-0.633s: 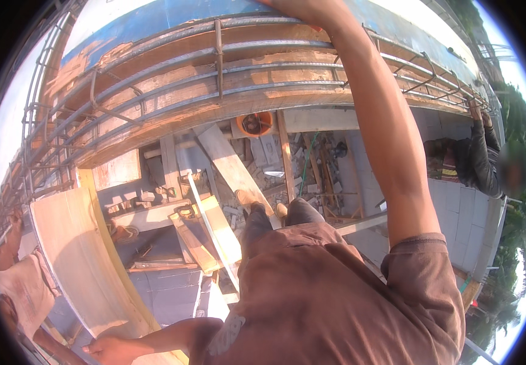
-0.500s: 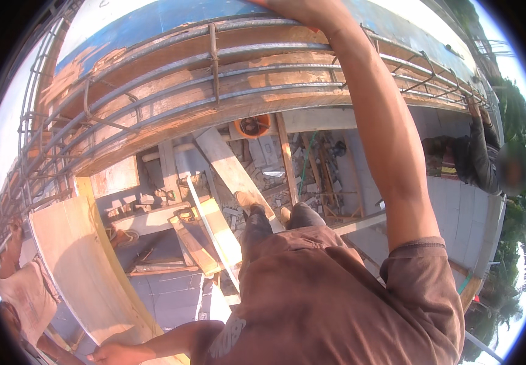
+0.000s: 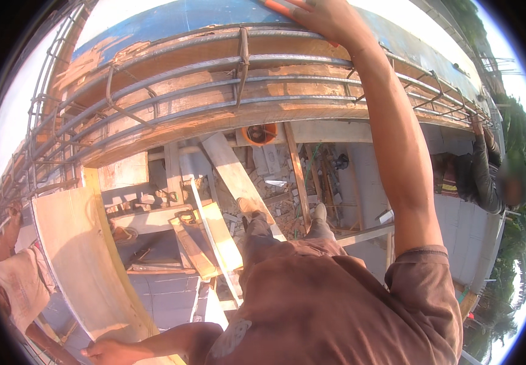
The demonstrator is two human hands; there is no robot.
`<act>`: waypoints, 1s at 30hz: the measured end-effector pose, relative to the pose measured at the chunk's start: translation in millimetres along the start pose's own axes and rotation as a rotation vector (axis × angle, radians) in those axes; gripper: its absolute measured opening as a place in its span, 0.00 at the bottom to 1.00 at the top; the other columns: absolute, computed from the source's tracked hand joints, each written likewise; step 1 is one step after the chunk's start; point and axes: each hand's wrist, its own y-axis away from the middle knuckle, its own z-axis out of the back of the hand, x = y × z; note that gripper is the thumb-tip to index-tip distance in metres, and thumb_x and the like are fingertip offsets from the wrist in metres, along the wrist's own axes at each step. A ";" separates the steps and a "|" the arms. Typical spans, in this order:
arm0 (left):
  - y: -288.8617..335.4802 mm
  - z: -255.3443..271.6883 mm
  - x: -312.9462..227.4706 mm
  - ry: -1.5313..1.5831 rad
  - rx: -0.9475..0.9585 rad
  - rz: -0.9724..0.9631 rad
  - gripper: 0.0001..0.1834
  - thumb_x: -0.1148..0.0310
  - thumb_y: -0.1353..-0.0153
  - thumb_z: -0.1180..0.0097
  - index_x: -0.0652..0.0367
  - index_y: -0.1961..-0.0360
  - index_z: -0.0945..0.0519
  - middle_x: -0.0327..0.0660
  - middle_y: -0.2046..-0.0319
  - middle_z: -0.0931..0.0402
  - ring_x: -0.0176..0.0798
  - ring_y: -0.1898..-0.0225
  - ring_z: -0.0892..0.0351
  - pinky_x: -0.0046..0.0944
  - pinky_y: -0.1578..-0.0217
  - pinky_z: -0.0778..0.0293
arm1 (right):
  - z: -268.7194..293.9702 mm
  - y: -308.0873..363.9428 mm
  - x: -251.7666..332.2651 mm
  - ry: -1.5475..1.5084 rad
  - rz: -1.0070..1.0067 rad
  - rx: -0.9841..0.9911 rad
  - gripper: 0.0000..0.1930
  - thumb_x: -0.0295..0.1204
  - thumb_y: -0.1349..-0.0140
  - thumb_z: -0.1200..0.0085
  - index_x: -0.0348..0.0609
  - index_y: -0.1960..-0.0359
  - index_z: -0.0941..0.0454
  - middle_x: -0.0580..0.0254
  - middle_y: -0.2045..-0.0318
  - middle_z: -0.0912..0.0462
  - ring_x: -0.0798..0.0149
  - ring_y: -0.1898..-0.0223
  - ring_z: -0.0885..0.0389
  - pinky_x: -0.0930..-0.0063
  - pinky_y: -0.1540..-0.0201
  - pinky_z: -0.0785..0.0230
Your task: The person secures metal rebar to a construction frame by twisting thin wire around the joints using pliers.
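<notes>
My right hand is at the top, over a blue-painted board behind a row of steel bars. Its fingers are closed around an orange-handled tool; the tool's working end is out of view. Another bit of orange shows beneath the palm. At the lower left, my left hand is closed at the lower edge of a wide plywood board, which stands between me and another person. That hand's fingertips are partly hidden.
A co-worker is at the left, another at the right by the bars. Below lie a plank under my foot, rubble, an orange bucket and a handsaw. Tied bars rise at the left.
The view has shifted slightly. My right hand shows lower, with more of the orange handle visible. My right foot has moved a little to the right. My left hand stays by the board.
</notes>
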 end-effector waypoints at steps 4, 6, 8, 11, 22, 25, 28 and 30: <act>0.3 3.2 -2.0 0.062 0.017 0.038 0.30 0.41 0.28 0.57 0.46 0.69 0.10 0.43 0.76 0.15 0.56 0.78 0.18 0.56 0.78 0.28 | 5.6 -2.2 -2.5 0.093 0.031 -0.063 0.24 0.46 0.36 0.40 0.35 0.53 0.13 0.37 0.62 0.12 0.41 0.55 0.13 0.60 0.53 0.22; -1.5 1.8 -0.4 0.034 0.031 0.065 0.30 0.40 0.28 0.58 0.45 0.70 0.10 0.43 0.77 0.15 0.55 0.79 0.19 0.56 0.79 0.29 | 13.5 3.4 18.4 0.193 0.018 0.017 0.25 0.48 0.37 0.43 0.33 0.60 0.15 0.40 0.72 0.16 0.45 0.65 0.14 0.59 0.60 0.24; -2.3 3.1 -3.0 0.036 0.046 -0.021 0.31 0.38 0.28 0.60 0.42 0.71 0.10 0.41 0.79 0.15 0.55 0.81 0.19 0.54 0.81 0.29 | 18.3 10.5 21.9 0.298 -0.011 0.101 0.27 0.51 0.38 0.45 0.31 0.68 0.16 0.44 0.82 0.20 0.49 0.75 0.16 0.58 0.68 0.26; 2.2 17.3 -16.5 -0.031 0.112 -0.004 0.30 0.41 0.26 0.63 0.38 0.68 0.09 0.38 0.78 0.15 0.51 0.80 0.20 0.49 0.80 0.29 | 20.0 9.0 12.4 0.316 0.029 0.067 0.29 0.53 0.37 0.46 0.31 0.71 0.17 0.48 0.87 0.24 0.53 0.82 0.19 0.61 0.72 0.27; -0.4 34.5 -12.5 0.146 0.215 0.100 0.31 0.40 0.25 0.65 0.42 0.58 0.10 0.44 0.73 0.14 0.55 0.69 0.14 0.57 0.70 0.22 | 23.2 15.9 37.8 0.294 0.104 0.016 0.19 0.36 0.40 0.44 0.30 0.79 0.18 0.50 0.61 0.11 0.50 0.67 0.13 0.60 0.60 0.24; -8.5 53.8 -23.0 0.163 0.284 0.080 0.32 0.39 0.25 0.66 0.43 0.56 0.11 0.45 0.70 0.13 0.57 0.69 0.14 0.58 0.69 0.22 | 41.4 11.1 28.1 0.450 0.218 0.059 0.24 0.47 0.29 0.49 0.38 0.71 0.14 0.55 0.63 0.11 0.48 0.68 0.15 0.57 0.62 0.23; -7.9 47.3 -14.4 0.133 0.365 0.050 0.32 0.41 0.24 0.68 0.46 0.54 0.12 0.49 0.67 0.14 0.59 0.64 0.15 0.56 0.64 0.21 | 37.5 -2.6 14.5 0.531 0.424 0.107 0.25 0.48 0.24 0.57 0.46 0.67 0.12 0.57 0.68 0.12 0.49 0.70 0.16 0.58 0.69 0.24; -10.5 20.2 5.1 0.258 0.428 0.073 0.32 0.40 0.25 0.67 0.44 0.54 0.11 0.50 0.64 0.14 0.61 0.59 0.16 0.56 0.60 0.21 | 23.2 -17.3 14.1 0.717 0.464 0.198 0.20 0.46 0.24 0.55 0.48 0.62 0.13 0.62 0.68 0.12 0.56 0.68 0.13 0.59 0.68 0.23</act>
